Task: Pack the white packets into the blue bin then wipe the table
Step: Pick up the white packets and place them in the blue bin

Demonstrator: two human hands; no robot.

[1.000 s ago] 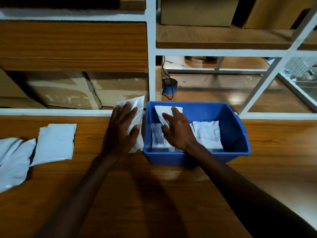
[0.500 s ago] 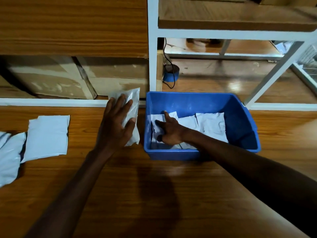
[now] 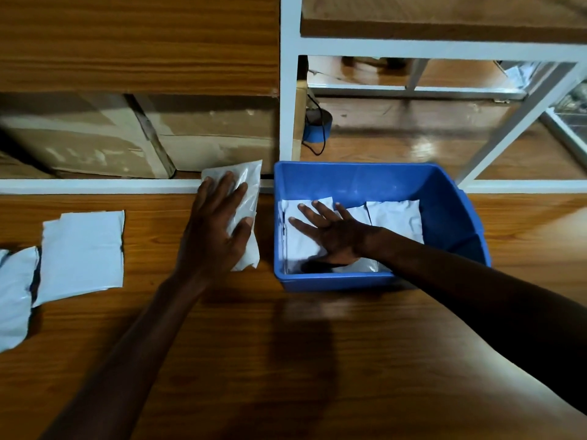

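The blue bin (image 3: 349, 169) stands on the wooden table (image 3: 286, 360) near its back edge, with several white packets (image 3: 395, 220) lying flat inside. My right hand (image 3: 333, 233) is inside the bin, fingers spread, pressing flat on the left packets. Just left of the bin, my left hand (image 3: 216, 236) lies over a shiny white packet (image 3: 249, 182), fingers and thumb on it, holding it against the table. More white packets (image 3: 82, 249) lie overlapping at the table's left side, one (image 3: 16, 296) cut off by the frame edge.
A white metal shelf frame (image 3: 287, 106) runs along the table's back edge. Cardboard boxes (image 3: 206, 138) sit behind it on the left. A blue tape roll (image 3: 317, 127) with a black cable sits behind the bin. Bare wood lies in front of the bin.
My right hand has opened from a curled grip to flat, spread fingers on the packets in the bin. The left hand stays on its packet. The view has tilted down.
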